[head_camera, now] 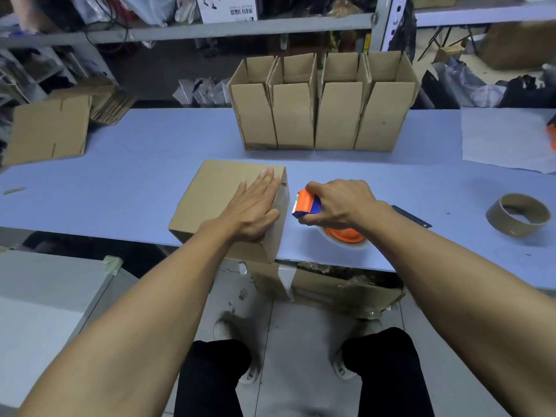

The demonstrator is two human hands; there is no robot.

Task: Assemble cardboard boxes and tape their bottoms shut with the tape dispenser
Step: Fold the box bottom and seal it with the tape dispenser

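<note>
We see five made boxes: four open boxes [323, 115] and one box [222, 203] lying down. We see one tape dispenser [310, 206], one empty tape ring [518, 218] and one flat cardboard [49, 130].

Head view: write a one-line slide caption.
Left hand presses flat on a cardboard box while the right hand grips the tape dispenser beside it; four assembled boxes stand behind.

Plain brown box [222, 200] at centre; orange and blue dispenser [307, 204]; pale blue table [135, 176]; black trousers [210, 380]; brown ring [519, 219], probably cardboard.
</note>
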